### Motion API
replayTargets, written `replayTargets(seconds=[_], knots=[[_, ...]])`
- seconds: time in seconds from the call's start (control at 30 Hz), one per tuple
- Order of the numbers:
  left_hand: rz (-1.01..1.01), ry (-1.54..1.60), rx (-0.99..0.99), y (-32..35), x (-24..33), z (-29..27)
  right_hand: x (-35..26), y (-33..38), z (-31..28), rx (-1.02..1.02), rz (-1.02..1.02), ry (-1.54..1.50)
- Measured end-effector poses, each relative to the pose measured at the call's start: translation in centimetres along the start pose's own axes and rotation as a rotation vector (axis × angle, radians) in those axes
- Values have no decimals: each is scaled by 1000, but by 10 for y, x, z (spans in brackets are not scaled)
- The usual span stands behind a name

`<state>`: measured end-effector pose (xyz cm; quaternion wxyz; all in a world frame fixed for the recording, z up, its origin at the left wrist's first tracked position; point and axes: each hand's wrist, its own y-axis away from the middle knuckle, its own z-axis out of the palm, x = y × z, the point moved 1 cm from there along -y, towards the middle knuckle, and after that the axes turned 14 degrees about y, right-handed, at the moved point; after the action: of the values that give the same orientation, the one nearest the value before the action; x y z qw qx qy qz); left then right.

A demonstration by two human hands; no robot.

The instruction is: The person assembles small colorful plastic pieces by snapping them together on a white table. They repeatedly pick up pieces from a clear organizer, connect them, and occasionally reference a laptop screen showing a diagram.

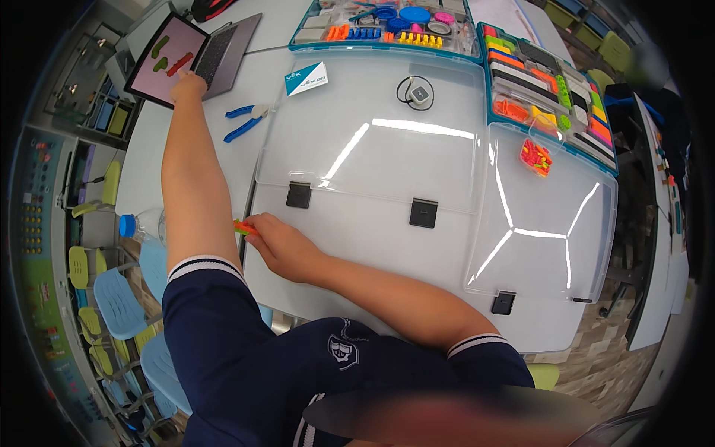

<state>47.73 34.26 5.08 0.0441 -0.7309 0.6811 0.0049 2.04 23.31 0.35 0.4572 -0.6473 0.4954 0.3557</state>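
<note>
My left hand (pixel 189 87) reaches out to the laptop screen (pixel 158 63) at the far left, a finger stretched to the picture of green and red parts on it. Nothing shows in that hand. Close to my body, my right hand (pixel 287 249) is closed on small orange and green plastic building pieces (pixel 243 227), just beside my left forearm. The fingers hide most of them, so their full shape cannot be made out.
Blue-handled pliers (pixel 246 123) lie left of two clear-lidded cases. One case (pixel 387 46) holds wheels and connectors, the other (pixel 547 89) coloured beams. A card box (pixel 306 78), a cabled grey device (pixel 421 94) and a pin tub (pixel 535 158) rest on the lids. A bottle (pixel 149 226) stands left.
</note>
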Motion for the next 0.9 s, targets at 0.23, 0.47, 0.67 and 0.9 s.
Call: replayTargets(seconds=[0.23, 0.47, 0.67, 0.9], knots=[[-52, -103, -87, -46, -43, 29, 1, 0, 0, -11, -25, 15], [-115, -46, -97, -47, -66, 35, 1, -1, -1, -18, -30, 29], [-148, -31, -93, -52, -82, 34, 0, 1, -2, -11, -7, 23], [-95, -36, 10, -53, -89, 13, -1, 0, -3, -28, 16, 43]])
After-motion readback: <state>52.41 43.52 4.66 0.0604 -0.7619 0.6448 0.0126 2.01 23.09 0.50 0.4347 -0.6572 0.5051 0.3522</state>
